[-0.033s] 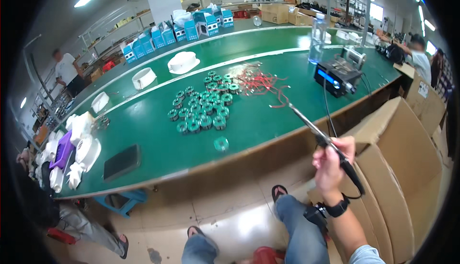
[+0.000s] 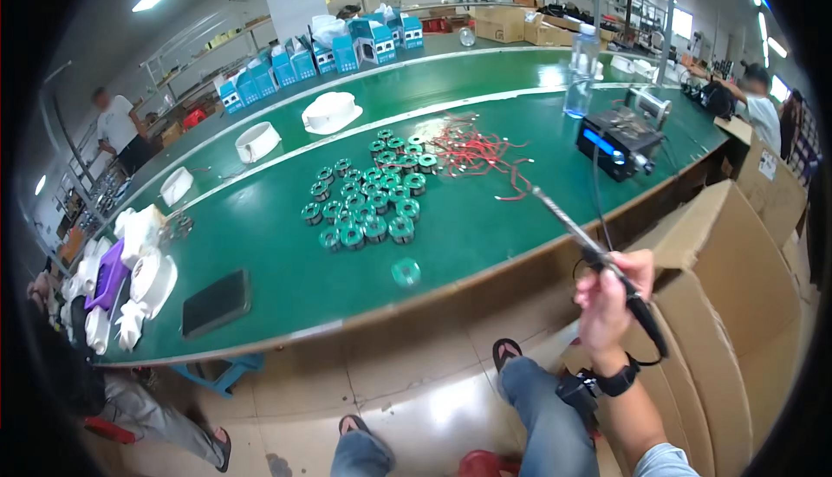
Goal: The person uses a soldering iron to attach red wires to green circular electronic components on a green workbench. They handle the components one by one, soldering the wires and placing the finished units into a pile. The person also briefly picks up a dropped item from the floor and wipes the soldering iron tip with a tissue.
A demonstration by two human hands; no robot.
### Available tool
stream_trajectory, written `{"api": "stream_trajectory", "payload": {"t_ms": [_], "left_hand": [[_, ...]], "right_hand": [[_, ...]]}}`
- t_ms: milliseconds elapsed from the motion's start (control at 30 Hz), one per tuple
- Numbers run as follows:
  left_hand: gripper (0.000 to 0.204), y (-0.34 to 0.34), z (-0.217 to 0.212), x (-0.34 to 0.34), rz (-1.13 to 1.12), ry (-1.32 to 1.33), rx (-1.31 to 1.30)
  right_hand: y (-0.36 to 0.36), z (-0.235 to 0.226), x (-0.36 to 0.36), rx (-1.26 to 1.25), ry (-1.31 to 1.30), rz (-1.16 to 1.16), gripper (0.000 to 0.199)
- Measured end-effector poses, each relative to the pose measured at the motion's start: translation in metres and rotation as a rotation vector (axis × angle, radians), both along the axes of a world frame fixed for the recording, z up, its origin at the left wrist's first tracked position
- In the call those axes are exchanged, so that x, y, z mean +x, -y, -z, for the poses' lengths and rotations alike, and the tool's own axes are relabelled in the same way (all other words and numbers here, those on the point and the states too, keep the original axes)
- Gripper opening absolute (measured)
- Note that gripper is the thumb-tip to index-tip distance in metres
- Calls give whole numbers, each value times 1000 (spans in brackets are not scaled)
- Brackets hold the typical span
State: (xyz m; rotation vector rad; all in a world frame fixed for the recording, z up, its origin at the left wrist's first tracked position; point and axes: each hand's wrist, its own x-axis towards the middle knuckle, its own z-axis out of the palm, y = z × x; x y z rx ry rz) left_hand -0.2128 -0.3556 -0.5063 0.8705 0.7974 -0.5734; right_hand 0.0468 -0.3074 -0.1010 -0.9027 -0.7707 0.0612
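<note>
My right hand (image 2: 607, 297) is raised beside the front edge of the green table (image 2: 286, 286) and grips the black handle of a soldering iron (image 2: 576, 234). Its metal tip points up and left over the table, near a heap of red wires (image 2: 472, 152). A cable runs from the iron to a black soldering station (image 2: 620, 141) with a blue lit display. Several green wound coils (image 2: 368, 200) lie clustered mid-table, and one more coil (image 2: 405, 272) lies alone near the front edge. My left hand is out of view. My knees and sandalled feet show below.
An open cardboard box (image 2: 737, 269) stands at my right. A black flat pad (image 2: 217, 302) and white parts (image 2: 143, 269) lie at the table's left. White round housings (image 2: 329, 113), blue boxes (image 2: 329, 52) and a clear bottle (image 2: 582, 70) sit further back. Other people work at far left (image 2: 117, 130) and far right (image 2: 754, 113).
</note>
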Motion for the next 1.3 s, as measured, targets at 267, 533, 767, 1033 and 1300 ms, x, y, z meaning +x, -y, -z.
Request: {"api": "stream_trajectory", "payload": {"t_ms": [267,533,767,1033,1300], "left_hand": [[31,-22,44,-7,-96,-96,-342],[39,-104,51,-78,-602,-136,-340],[32,-192,-51,-57,-30,214,579],[18,-181,-250,-31,-349,295,829],[29,-175,-437,4,-482,438,1679]], "right_hand": [[-72,7,14,44,83,52,18],[-72,-36,14,-38,-22,150,25],[-36,-18,-4,75,-14,54,14],[-17,-18,-8,131,-42,56,17],[-35,-24,-13,105,-116,102,22]]}}
